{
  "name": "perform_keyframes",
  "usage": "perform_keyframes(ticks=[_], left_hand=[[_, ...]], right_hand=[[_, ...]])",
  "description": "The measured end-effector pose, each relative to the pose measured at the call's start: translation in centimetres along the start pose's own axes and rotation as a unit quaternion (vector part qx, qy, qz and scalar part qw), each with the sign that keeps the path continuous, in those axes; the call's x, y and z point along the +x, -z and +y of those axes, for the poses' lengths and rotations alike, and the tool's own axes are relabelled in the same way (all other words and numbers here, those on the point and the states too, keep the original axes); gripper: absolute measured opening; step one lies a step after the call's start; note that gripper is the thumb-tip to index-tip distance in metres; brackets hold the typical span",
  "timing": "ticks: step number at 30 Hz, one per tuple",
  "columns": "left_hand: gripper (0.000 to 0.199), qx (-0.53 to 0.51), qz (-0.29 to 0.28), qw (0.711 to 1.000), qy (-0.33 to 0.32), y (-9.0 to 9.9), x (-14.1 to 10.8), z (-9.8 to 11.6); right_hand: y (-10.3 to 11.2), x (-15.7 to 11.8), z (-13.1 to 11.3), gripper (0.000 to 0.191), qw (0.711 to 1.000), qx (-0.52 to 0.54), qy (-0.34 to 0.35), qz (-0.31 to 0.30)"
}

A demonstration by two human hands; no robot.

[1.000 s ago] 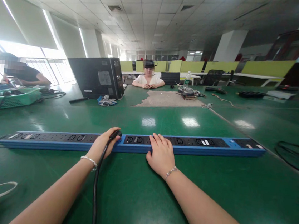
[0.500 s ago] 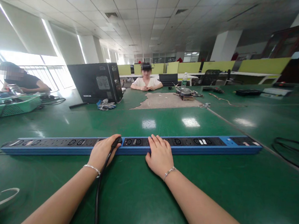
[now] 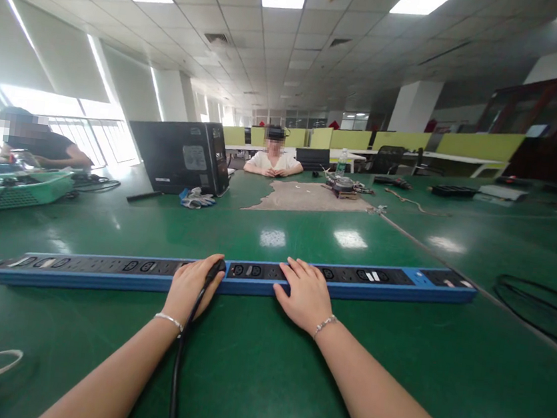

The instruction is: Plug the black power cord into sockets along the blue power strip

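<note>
A long blue power strip [image 3: 99, 284] with black sockets lies crosswise on the green table. My left hand [image 3: 188, 287] is closed around a black power plug [image 3: 219, 267] at the strip's middle; whether its prongs sit in a socket is hidden. From the plug a black cord [image 3: 177, 379] runs down past my wrist toward the near edge of the view. Right of it, my right hand [image 3: 307, 295] rests on top of the strip, fingers stretched out and holding nothing.
A black computer case [image 3: 178, 157] stands behind, with gloves [image 3: 197, 198] beside it. A green basket [image 3: 23, 197] is at the left, black cable coils [image 3: 524, 297] at the right. Two people sit across the table. A white loop [image 3: 2, 365] lies near left.
My right hand has shifted slightly to the right along the strip, its fingers still spread. The left hand stays on the plug. The view has tilted up a little.
</note>
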State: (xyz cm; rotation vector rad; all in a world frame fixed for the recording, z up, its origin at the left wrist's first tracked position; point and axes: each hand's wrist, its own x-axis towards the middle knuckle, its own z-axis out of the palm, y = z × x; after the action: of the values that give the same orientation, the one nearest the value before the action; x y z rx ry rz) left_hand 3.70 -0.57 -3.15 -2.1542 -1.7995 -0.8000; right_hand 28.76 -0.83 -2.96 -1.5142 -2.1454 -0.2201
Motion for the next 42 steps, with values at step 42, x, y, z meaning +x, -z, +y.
perform_keyframes(ticks=[42], left_hand=[[0.028, -0.157, -0.109, 0.981, 0.014, -0.5, 3.4, 9.8]], right_hand=[[-0.4, 0.0, -0.4, 0.047, 0.999, 0.028, -0.016, 0.025]])
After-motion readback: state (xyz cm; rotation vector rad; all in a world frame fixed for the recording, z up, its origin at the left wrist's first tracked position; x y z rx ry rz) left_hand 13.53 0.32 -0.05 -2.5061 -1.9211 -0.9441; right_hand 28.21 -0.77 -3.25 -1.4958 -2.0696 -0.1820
